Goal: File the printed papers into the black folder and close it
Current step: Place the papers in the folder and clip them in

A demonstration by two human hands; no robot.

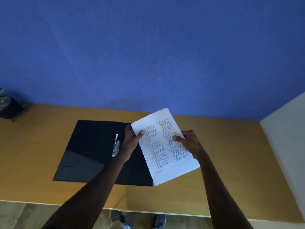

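The black folder (92,146) lies open and flat on the wooden desk (231,171). Its metal fastener (116,146) sits along the middle fold. A stack of white printed papers (165,149) is held tilted above the folder's right half and the desk beside it. My left hand (132,141) grips the stack's upper left edge, thumb on top. On the right edge, my right hand (189,142) holds the papers with its thumb pressed on the printed text.
A blue wall (148,55) rises behind the desk, and a pale wall (287,129) closes the right side. A dark pot with a plant (8,106) stands at the desk's far left. The desk's front edge (148,211) runs above my shoes.
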